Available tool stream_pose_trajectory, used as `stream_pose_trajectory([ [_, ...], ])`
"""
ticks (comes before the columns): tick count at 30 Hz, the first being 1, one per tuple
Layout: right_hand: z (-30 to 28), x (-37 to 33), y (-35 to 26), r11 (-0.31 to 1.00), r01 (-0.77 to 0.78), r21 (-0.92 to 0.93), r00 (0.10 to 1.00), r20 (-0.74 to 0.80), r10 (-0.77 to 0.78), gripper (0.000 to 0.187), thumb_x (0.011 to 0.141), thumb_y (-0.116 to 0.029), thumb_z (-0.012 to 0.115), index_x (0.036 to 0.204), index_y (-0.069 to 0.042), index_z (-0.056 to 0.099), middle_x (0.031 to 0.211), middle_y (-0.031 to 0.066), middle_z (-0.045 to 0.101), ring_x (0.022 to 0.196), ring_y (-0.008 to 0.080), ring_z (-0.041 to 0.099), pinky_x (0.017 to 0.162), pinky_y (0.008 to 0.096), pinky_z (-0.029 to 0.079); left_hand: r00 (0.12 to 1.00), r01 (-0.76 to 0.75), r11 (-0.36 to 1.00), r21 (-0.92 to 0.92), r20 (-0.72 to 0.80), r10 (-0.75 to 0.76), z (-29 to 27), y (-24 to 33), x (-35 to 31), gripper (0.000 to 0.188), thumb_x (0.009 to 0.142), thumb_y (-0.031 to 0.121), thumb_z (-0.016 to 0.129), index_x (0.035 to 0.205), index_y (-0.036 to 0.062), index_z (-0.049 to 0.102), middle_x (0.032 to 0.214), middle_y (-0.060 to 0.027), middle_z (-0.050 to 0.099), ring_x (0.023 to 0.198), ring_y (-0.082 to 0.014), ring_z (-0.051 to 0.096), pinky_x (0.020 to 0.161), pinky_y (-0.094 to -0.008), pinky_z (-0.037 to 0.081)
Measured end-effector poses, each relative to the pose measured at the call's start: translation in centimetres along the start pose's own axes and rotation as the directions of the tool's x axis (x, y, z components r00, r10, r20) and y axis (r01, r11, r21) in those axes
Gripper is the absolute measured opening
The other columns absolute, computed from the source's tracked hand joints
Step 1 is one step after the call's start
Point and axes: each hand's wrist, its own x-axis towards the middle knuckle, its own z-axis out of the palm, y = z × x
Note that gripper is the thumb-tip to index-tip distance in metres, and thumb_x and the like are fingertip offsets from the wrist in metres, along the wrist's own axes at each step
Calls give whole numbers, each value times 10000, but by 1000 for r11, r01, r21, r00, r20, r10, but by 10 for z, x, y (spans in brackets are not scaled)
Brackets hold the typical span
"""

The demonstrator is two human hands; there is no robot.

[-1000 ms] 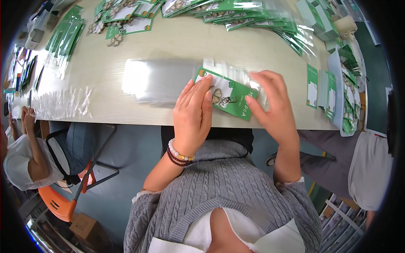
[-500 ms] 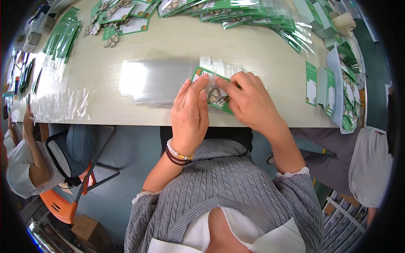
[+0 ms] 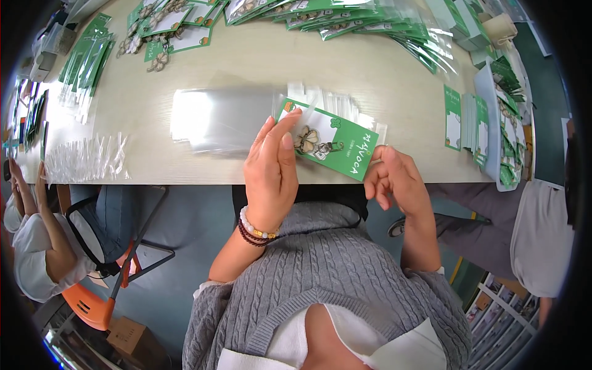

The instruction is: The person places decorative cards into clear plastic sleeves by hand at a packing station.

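Green-and-white card (image 3: 345, 145): face up near front edge of desk (image 3: 246, 65), slanting down toward right, metal flower charm (image 3: 306, 140) on its face. Partly over right end of stack of clear sleeves (image 3: 231, 120), just in front of row of pale clear strips (image 3: 336, 102). Resting on stack or lifted slightly above: cannot tell from overhead.

Change against half a second ago: right hand (image 3: 399, 179) drawn back from middle of card to lower right end. Charm, clasp and green printed end, partly covered then, now in plain view. Left hand (image 3: 269, 163) in much the same place; slant of card about equal. Meaning for work in hand (judgement): fingering around charm paused or done, card now steadied mainly from left, charm apparently in position on face.

Left hand: closed lightly on left end of card, forefinger laid over white part, thumb alongside, nearly straight. Remaining fingers partly behind card; amount of support underneath not visible.

Right hand: half open, fingers loosely bent, released, nothing seen in grasp. Forefinger just beside right edge of card; actual contact: cannot tell.

Surroundings: heap of bagged green cards (image 3: 370, 18) at far side of desk; pale blue tray (image 3: 489, 123) with more cards, at right.
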Motion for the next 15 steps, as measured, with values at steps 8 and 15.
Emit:
stream_pose_trajectory([
  [8, 39, 18, -14, 981, 124, 147, 991, 38, -131, 265, 996, -226, 469, 987, 12, 587, 588, 47, 568, 368, 49, 429, 352, 192, 334, 928, -366, 889, 276, 39, 370, 3, 9, 1, 271, 860, 18, 553, 1128, -15, 577, 1221, -145, 612, 1189, -289, 557, 1053, -463, 360],
  [15, 48, 43, -5, 959, 201, 200, 970, 95, -223, 219, 978, -200, 497, 950, 0, 582, 611, 36, 567, 396, 72, 475, 353, 209, 349, 867, -486, 799, 353, 76, 493, 13, 21, -4, 326, 836, 127, 585, 1133, -6, 602, 1244, -147, 596, 1201, -270, 547, 1058, -462, 356],
])
